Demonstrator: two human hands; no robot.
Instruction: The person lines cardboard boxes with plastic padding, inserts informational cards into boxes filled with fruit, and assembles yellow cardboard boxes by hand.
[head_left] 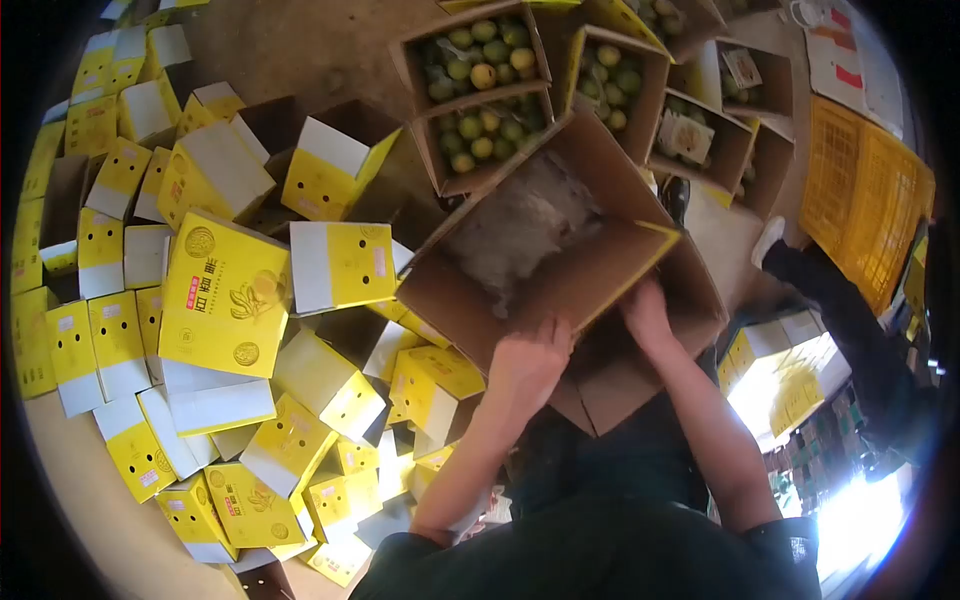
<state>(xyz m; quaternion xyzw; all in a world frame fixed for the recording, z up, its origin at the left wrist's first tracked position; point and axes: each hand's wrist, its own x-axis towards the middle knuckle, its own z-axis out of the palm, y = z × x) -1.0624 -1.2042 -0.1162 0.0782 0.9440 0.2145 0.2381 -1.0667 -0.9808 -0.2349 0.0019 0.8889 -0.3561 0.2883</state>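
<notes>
Brown cardboard sits in the fingers: L hand [528, 362] has its fingers together, clamped on the near wall of the open carton [590, 265]. R hand [645, 308] goes behind that wall w/ fingertips hidden, so can't tell if they grip. Carton lies at 12 o'clock from L fingers, approx. 10 from R; its long axis runs approx. 7 to 1. L is nearer the grey-white lining [525, 225] inside. More brown panels [690, 300] lie by R wrist, at 4 from carton's middle; flaps or a 2nd box, can't tell.

Edges: fruit cartons [548, 87] crowd the far rim, 12 to 2; yellow-and-white cartons [225, 295] pile up at 8 to 10, the closest just beside carton's L corner. Room: floor [290, 50] shows farther off at 11, plus a strip at 3, before another person's dark-clothed leg [850, 320] & a yellow crate [862, 190] at 2 to 3.
</notes>
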